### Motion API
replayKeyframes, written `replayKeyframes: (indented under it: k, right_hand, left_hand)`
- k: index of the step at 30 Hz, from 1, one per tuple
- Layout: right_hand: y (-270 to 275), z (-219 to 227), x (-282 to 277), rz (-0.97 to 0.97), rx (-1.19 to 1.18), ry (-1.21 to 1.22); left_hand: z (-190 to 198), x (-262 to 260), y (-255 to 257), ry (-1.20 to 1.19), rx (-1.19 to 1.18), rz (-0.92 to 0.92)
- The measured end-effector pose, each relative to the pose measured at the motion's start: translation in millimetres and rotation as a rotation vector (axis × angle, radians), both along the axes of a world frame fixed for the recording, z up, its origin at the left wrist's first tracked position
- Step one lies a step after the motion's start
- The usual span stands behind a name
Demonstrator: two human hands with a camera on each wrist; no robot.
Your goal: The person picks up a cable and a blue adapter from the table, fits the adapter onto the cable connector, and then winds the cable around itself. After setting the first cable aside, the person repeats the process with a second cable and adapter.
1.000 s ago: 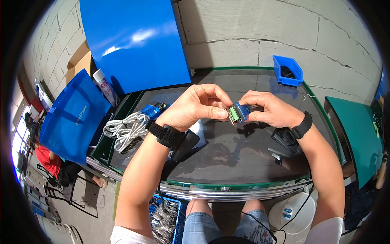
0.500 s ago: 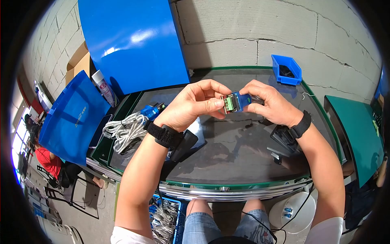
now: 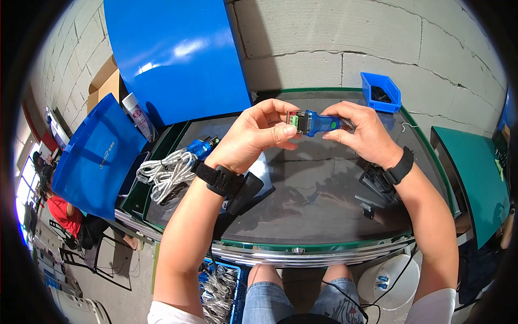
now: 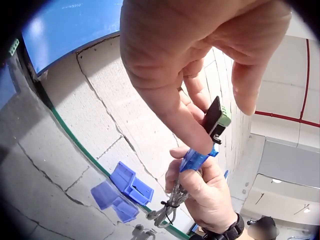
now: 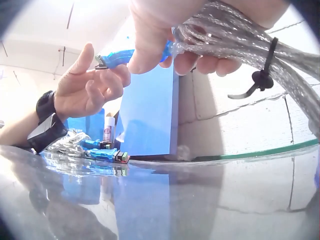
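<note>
My right hand (image 3: 364, 129) pinches a translucent blue cable connector (image 3: 322, 124) between thumb and fingers. A grey cable coil (image 5: 215, 35) with a black zip tie (image 5: 265, 72) trails from it under that palm. At the connector's other end sits a small circuit board with a green terminal block (image 3: 294, 120). My left hand (image 3: 261, 127) is at this end. In the left wrist view its fingers touch the dark underside of the board (image 4: 214, 116), while the thumb stands apart from the green block.
Grey cables (image 3: 170, 170) with blue connectors lie at the left on the dark tabletop (image 3: 302, 205). A blue bin (image 3: 382, 92) stands at the back right. At the left are a spray can (image 3: 139, 116) and blue panels (image 3: 178, 59). A white bucket (image 3: 396, 281) is below.
The connector has turned from facing me end-on to lying sideways, its board end pointing left. Both hands have risen slightly, and the left thumb has come away from the board.
</note>
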State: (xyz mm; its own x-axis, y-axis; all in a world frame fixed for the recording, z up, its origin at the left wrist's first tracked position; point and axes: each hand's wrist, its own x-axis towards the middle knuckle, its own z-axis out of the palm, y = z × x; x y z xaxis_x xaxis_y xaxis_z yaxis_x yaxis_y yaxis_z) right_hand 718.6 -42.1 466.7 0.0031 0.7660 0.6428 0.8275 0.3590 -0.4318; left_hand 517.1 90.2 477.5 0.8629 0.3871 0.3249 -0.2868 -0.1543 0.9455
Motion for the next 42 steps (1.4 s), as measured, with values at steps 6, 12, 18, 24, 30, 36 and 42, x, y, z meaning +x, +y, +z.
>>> replayKeyframes:
  k: [6, 12, 18, 24, 30, 36, 42]
  right_hand:
    - [-0.5, -0.1, -2.4, -0.003, -0.021, 0.002]
    - [0.5, -2.2, -1.8, 0.054, -0.021, 0.014]
    - [2.9, -6.0, 0.1, 0.079, 0.006, 0.040]
    - [2.3, -3.3, -4.7, 0.038, -0.043, 0.035]
    - [0.7, -2.4, -4.5, 0.033, -0.061, 0.029]
    - [1.2, -1.3, -8.1, -0.005, -0.009, -0.073]
    - [2.0, -1.0, -11.4, -0.073, 0.070, -0.162]
  left_hand:
    - [-1.5, 1.7, 4.8, 0.031, 0.012, 0.052]
    - [-0.8, 1.7, 4.3, 0.040, -0.009, 0.082]
    - [-0.4, 4.2, 6.3, 0.049, 0.043, 0.090]
    - [-2.1, 0.5, 6.4, 0.092, 0.031, 0.090]
    - [-3.1, 1.1, 5.9, 0.118, 0.028, 0.091]
    - [-2.5, 0.8, 6.2, 0.132, 0.077, 0.157]
    - [-1.5, 0.9, 4.2, 0.131, 0.055, 0.226]
